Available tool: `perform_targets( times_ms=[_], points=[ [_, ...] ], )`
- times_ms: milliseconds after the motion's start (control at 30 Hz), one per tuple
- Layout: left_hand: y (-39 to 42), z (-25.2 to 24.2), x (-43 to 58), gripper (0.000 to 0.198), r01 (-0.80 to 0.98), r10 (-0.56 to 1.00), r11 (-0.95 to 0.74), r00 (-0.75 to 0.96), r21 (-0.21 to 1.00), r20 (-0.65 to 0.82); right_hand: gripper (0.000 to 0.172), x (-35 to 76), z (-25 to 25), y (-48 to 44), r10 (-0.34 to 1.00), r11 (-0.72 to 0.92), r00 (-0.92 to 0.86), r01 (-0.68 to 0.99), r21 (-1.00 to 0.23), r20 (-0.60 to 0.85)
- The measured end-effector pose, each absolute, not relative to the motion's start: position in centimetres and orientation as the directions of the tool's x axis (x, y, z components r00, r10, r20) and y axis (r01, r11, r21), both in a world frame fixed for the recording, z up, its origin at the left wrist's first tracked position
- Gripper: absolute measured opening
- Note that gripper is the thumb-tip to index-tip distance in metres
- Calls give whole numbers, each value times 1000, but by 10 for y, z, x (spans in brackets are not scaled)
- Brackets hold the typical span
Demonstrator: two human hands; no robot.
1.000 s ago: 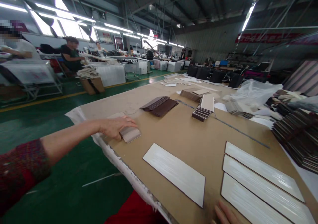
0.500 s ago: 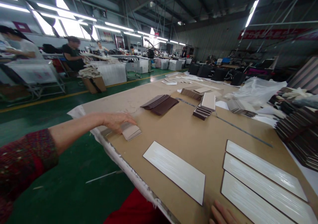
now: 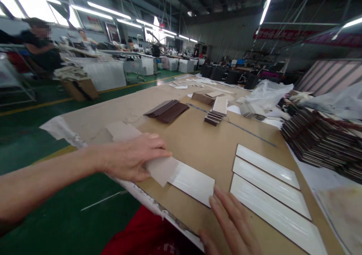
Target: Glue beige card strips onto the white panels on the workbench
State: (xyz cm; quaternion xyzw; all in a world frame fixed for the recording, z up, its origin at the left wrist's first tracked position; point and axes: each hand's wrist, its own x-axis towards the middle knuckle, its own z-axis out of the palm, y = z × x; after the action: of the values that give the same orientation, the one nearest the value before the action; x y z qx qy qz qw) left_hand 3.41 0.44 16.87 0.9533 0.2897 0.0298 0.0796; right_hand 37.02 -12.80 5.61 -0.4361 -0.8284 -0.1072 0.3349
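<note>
My left hand [image 3: 131, 155] is closed on a thin beige card [image 3: 163, 171], gripped between thumb and fingers. The card hangs over the left end of a glossy white panel [image 3: 194, 182] with dark edges, which lies on the table; whether they touch I cannot tell. My right hand [image 3: 233, 225] has its fingers stretched out at the panel's right end, holding nothing. Behind my left hand lie more beige cards [image 3: 121, 130], partly covered by it. To the right, three similar white strips [image 3: 266, 189] lie side by side.
Farther back on the brown-topped table [image 3: 198, 145] are dark brown folded pieces [image 3: 166, 111] and a stack of pale-topped strips [image 3: 217, 112]. A tall pile of dark-edged boards [image 3: 319, 138] stands at the right. Plastic sheeting [image 3: 268, 93] lies behind; people sit at workstations far left.
My left hand has moved right from the beige card stack to the white panel, carrying a card. My right hand has come up to the panel's right end. The view has shifted right.
</note>
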Motion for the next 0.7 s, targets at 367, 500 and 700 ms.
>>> perform_targets(
  times_ms=[367,500,700],
  points=[
    [-39,130,114,68,421,459,-876,877,233,141,52,347,28,-99,520,588,-522,793,160,676],
    [-39,137,117,76,376,418,-894,896,244,152,55,357,42,-95,487,602,-596,758,249,638],
    [-20,126,70,85,560,629,-777,691,288,356,55,404,89,-103,750,381,-225,916,-128,623]
  ],
)
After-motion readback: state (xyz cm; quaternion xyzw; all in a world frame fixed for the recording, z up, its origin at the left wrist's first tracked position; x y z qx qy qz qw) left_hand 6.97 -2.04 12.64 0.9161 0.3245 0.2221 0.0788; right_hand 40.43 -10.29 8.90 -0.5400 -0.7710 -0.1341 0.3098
